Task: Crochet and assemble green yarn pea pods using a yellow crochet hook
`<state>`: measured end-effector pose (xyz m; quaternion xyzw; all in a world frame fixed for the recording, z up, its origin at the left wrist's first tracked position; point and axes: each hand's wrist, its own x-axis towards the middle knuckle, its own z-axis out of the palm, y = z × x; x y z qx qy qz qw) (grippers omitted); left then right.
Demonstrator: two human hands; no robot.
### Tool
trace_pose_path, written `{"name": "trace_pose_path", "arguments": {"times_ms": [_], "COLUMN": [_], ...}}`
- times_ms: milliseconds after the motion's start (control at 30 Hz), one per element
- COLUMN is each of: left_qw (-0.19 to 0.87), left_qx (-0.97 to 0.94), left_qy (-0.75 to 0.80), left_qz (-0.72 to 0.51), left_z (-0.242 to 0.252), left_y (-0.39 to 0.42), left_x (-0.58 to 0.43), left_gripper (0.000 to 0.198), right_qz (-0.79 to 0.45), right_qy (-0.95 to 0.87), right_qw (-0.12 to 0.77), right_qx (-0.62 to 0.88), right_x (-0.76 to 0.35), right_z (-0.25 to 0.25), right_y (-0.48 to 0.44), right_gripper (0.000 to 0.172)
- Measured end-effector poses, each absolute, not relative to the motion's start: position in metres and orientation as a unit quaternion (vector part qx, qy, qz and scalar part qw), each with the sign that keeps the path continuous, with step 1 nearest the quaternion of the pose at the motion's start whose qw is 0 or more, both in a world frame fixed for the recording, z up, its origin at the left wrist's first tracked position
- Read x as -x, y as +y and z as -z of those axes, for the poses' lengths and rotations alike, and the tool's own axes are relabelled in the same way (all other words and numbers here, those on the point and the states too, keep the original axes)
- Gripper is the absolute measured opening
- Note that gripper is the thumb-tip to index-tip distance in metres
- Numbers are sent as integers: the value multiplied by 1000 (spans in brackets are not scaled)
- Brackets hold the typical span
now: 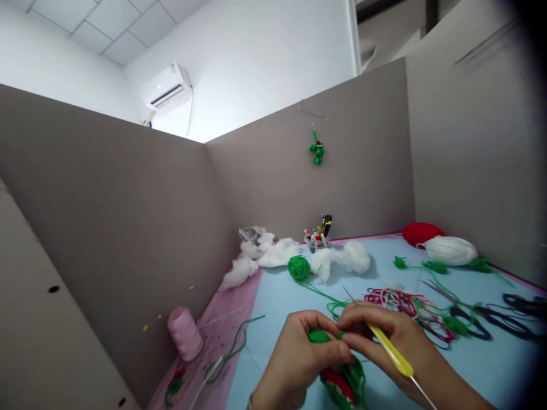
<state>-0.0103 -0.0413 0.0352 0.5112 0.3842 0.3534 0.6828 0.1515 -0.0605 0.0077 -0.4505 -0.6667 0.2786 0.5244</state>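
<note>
Head view: left hand (290, 370), fingers (331, 352) pinching a small green crocheted piece (318, 336) at 6 o'clock; right hand (405, 341), fingers (363, 322) pressed around a yellow plastic crochet hook (391, 348); green yarn (325, 295) trails to a round green yarn ball (298, 267) at 12 o'clock on the pale blue desk (491, 370).

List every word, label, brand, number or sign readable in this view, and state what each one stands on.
No text can be read anywhere in the view.
White air conditioner: a small mark on its front, too small to read.
Black-and-yellow tube in the clear cup: yellow marking, too small and blurred to read.
Yellow crochet hook in the right hand: no readable marking.
</note>
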Motion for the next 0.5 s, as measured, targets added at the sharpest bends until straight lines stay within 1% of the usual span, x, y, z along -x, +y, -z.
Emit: {"name": "trace_pose_path", "arguments": {"times_ms": [100, 200, 367, 500], "left_qw": [696, 716, 721, 727], "left_qx": [-497, -475, -474, -475], "left_qy": [368, 361, 373, 379], "left_qz": [-364, -362, -341, -320], "left_z": [-33, -33, -35, -37], "left_y": [-40, -40, -39, -38], "left_x": [9, 8, 11, 13], "left_gripper": [45, 44, 41, 36], "right_qz": [-194, -170, -184, -244], "right_qy": [-698, -705, -686, -655], "right_qw": [548, 556, 544, 518], "right_qx": [418, 406, 447, 493], "right_x": [-151, -149, -150, -151], "right_z": [-5, -6, -9, -10], "right_y": [-63, -65, -67, -65], "right_gripper": [10, 12, 17, 21]}}
